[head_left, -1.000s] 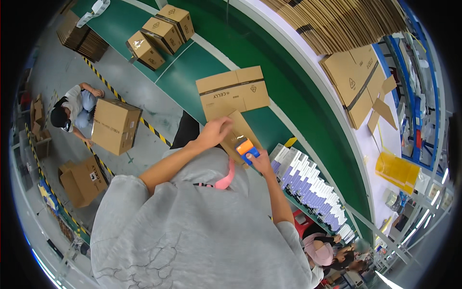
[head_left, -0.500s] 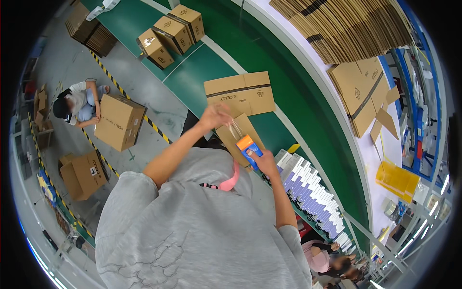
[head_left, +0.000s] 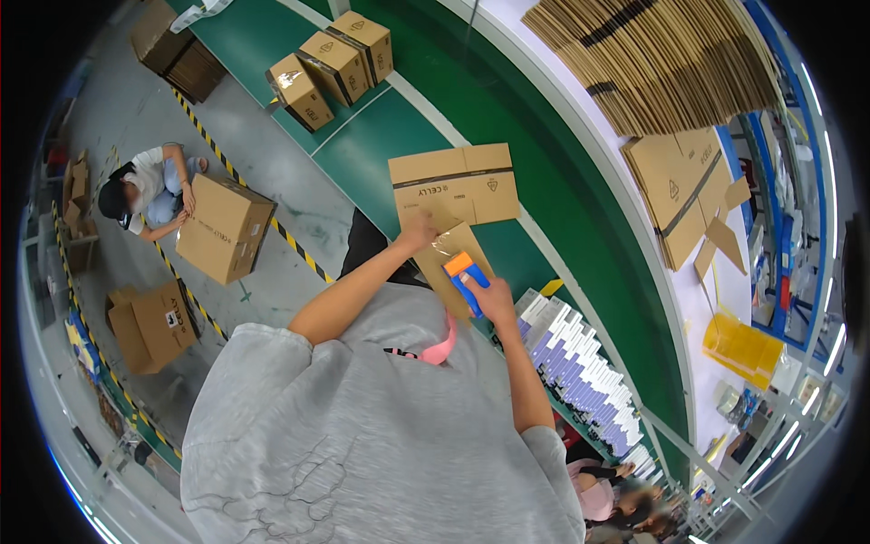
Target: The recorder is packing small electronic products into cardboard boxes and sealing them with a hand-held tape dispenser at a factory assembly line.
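Observation:
My right hand [head_left: 490, 297] grips a blue and orange tape dispenser [head_left: 465, 274] over a long brown flap [head_left: 446, 288] of cardboard. My left hand [head_left: 418, 233] is at that flap's upper left, beside a flattened cardboard carton [head_left: 458, 184] on the green work surface. Its fingers are blurred against the cardboard, so I cannot tell whether they pinch anything. A shiny patch, apparently clear tape [head_left: 443, 242], shows on the flap between the left hand and the dispenser.
Small closed cartons [head_left: 333, 65] stand up-left on the green bench [head_left: 362, 127]. Rows of white and purple boxes [head_left: 580, 367] line the right. Flat cardboard [head_left: 648, 59] is stacked at upper right. A person [head_left: 149, 190] crouches by a large carton [head_left: 224, 228] on the floor.
My left hand has come down and right to the cardboard. The strip stretched between it and the dispenser no longer stands out. The dispenser remains in my right hand, its tilt slightly changed.

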Demonstrator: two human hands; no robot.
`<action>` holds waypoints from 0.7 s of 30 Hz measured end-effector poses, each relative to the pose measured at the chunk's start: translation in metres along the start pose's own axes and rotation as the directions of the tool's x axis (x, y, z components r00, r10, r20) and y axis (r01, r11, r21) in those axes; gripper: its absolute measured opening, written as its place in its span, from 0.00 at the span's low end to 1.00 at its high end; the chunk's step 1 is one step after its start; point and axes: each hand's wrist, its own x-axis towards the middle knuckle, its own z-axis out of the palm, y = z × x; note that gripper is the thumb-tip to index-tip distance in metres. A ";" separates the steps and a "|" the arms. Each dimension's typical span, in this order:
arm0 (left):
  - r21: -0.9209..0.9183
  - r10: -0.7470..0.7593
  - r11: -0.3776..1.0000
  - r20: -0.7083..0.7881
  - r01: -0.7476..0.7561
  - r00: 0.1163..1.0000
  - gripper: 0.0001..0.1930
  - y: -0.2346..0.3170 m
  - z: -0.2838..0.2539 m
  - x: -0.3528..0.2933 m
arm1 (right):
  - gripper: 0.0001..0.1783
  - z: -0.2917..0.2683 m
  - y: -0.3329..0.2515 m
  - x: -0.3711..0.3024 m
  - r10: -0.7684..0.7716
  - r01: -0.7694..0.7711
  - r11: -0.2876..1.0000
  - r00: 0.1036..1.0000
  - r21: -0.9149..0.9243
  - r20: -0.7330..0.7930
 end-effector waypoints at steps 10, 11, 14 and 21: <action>-0.174 -0.046 0.969 0.569 0.175 0.821 0.30 0.028 -0.021 0.009 | 0.32 0.003 -0.001 0.000 0.011 -0.010 1.000 0.999 0.022 -0.053; -0.308 0.141 0.950 0.580 0.056 0.803 0.35 0.038 -0.019 0.005 | 0.32 0.004 0.006 0.004 -0.029 0.029 1.000 0.998 -0.003 -0.056; -0.133 0.198 0.980 0.607 -0.147 0.770 0.35 0.040 -0.012 0.006 | 0.32 0.004 0.010 0.001 -0.075 0.072 0.997 0.994 -0.041 -0.080; -0.080 0.263 0.957 0.642 -0.278 0.720 0.31 0.022 0.000 0.008 | 0.34 -0.008 0.034 -0.025 -0.125 0.118 0.990 0.986 -0.073 -0.113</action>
